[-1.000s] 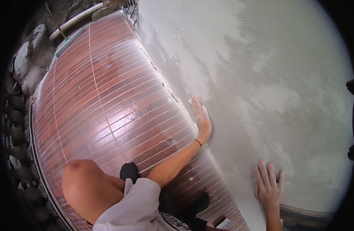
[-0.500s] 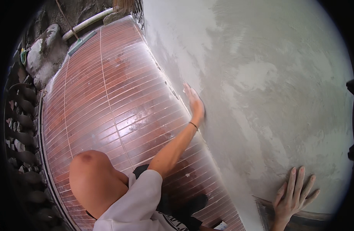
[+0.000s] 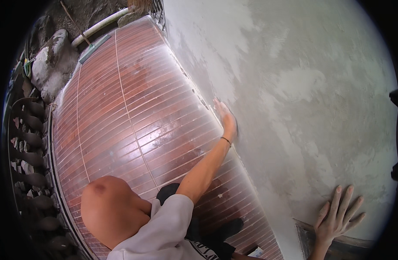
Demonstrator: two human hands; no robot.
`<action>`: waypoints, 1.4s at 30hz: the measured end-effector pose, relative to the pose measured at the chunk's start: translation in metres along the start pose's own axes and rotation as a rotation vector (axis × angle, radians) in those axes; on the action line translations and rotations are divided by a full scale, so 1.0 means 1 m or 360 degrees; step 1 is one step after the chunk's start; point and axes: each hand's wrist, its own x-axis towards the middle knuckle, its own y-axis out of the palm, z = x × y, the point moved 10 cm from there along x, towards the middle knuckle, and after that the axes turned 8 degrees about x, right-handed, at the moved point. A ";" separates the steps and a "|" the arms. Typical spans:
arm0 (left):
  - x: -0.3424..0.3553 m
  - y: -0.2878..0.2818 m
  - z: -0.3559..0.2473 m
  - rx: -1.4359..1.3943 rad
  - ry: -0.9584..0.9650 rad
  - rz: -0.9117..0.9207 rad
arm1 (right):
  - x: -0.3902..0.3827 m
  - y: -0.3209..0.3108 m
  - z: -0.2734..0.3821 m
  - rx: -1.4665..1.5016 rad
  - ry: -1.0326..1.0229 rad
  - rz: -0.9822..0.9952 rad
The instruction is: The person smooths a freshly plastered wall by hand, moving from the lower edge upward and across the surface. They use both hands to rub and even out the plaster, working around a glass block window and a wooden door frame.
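Note:
My right hand (image 3: 340, 216) lies against the grey plastered wall (image 3: 290, 117) at the lower right, fingers spread and back of the hand showing. Its fingers look dusty, and it holds nothing that I can see. Just below it is the brown edge (image 3: 355, 241) of a dark panel or opening. My left hand is out of view. To the left, another person in a light grey shirt (image 3: 164, 223) reaches up to the wall. That person's hand (image 3: 227, 119), with a dark band at the wrist, rests near the wall's base; whether it holds anything is hidden.
Reddish-brown striped tiles (image 3: 103, 117) run along the wall. A row of dark balusters (image 3: 32, 138) borders the left side. Farther off lie a long-handled floor squeegee (image 3: 94, 48), a pale pipe (image 3: 101, 27) and rocks (image 3: 56, 60). A small white object (image 3: 255, 251) is at the bottom.
The whole view has shifted slightly, so wall, floor and the other person appear farther right. My right hand stays spread at about the same spot on the wall.

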 end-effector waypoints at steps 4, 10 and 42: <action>-0.069 0.017 0.014 0.0222 0.0054 0.0090 | 0.009 -0.001 0.007 -0.0039 -0.0054 -0.0057; 0.015 -0.007 0.019 0.0004 -0.0013 0.0076 | 0.011 0.002 0.007 -0.0084 -0.0103 -0.0003; -0.089 0.020 -0.035 0.0304 0.0316 0.0249 | 0.011 0.014 0.019 -0.0142 -0.0194 -0.0044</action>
